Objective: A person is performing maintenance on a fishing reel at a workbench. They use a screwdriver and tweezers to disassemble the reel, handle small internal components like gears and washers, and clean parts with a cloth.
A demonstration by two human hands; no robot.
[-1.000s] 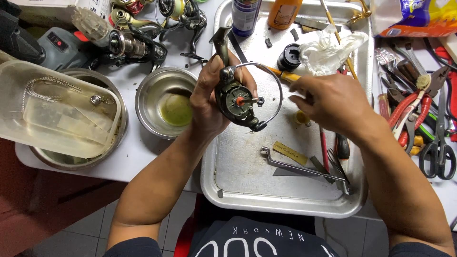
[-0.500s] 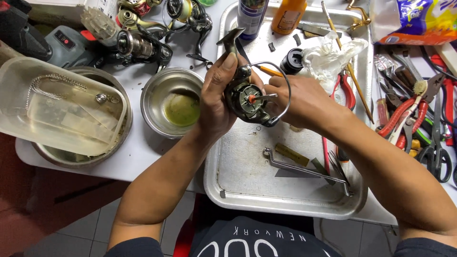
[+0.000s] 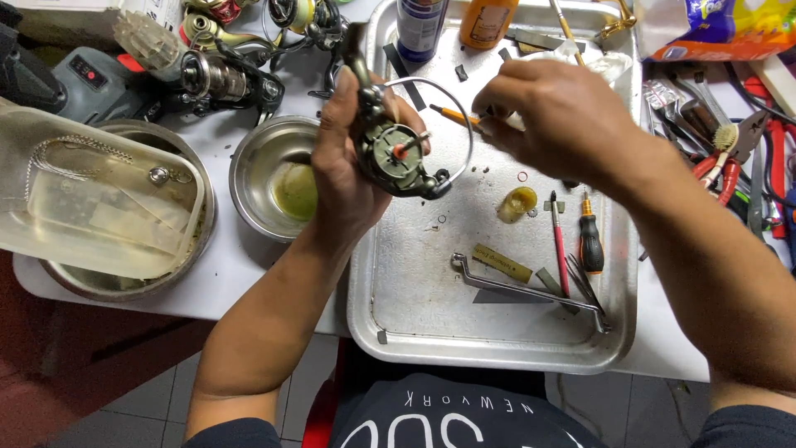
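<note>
Standing over a steel tray (image 3: pixel 414 315), a person works on a fishing reel (image 3: pixel 396 153). The left hand (image 3: pixel 344 166) is wrapped tight around the reel body, held above the tray's ten o'clock corner. At the reel's two o'clock, the right hand (image 3: pixel 564 116) pinches a thin orange-tipped tool (image 3: pixel 454 115).

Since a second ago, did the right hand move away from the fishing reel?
Yes. The right hand has pulled back from the fishing reel, toward the far end of the metal tray, near the orange bottle.
</note>
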